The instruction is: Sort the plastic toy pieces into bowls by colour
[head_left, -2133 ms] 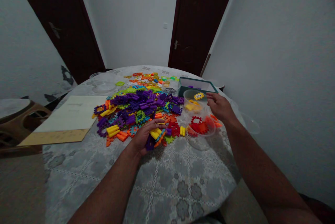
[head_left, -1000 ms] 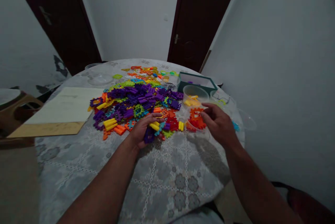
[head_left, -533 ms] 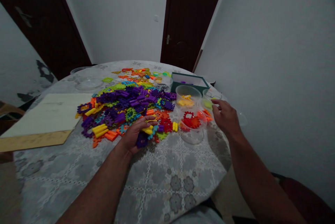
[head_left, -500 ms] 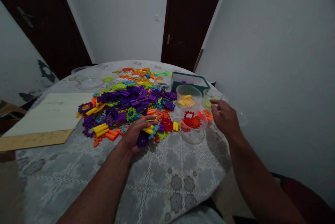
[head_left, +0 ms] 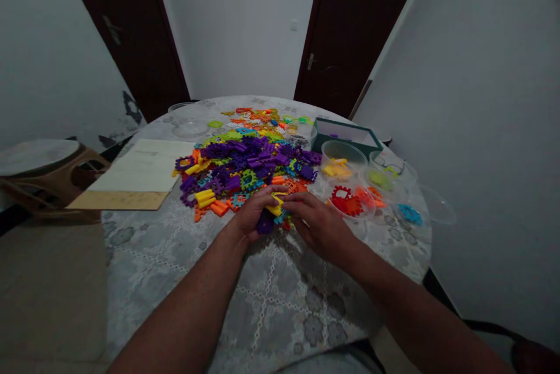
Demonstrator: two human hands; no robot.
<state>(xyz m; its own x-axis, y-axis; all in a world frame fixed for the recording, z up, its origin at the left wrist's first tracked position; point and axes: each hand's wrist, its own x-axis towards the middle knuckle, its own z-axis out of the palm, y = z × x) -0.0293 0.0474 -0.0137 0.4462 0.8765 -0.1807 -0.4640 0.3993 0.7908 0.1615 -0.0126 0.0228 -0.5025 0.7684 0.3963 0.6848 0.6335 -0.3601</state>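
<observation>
My left hand (head_left: 251, 210) lies at the near edge of a heap of plastic building pieces (head_left: 245, 155), its fingers curled around a yellow building piece (head_left: 276, 206). A dark purple piece (head_left: 265, 223) shows under that palm. From the right, my right hand (head_left: 326, 225) has its fingertips on the same yellow piece, and they partly hide it. Other pieces in the heap are purple, green, orange and blue. Just beyond my right hand is a clear tub with red pieces (head_left: 347, 202) in it.
A clear tub (head_left: 363, 165) holds yellow pieces; behind it stands a green-edged box (head_left: 376, 144). Blue pieces (head_left: 410, 214) lie at the right, near a clear lid (head_left: 440, 206). Flat cardboard (head_left: 126, 200) lies at the left. A stool (head_left: 39, 155) stands beyond the table's left side.
My right hand has come left from beside the tubs to the yellow piece at my left hand. The view has turned left, uncovering the blue pieces at the right.
</observation>
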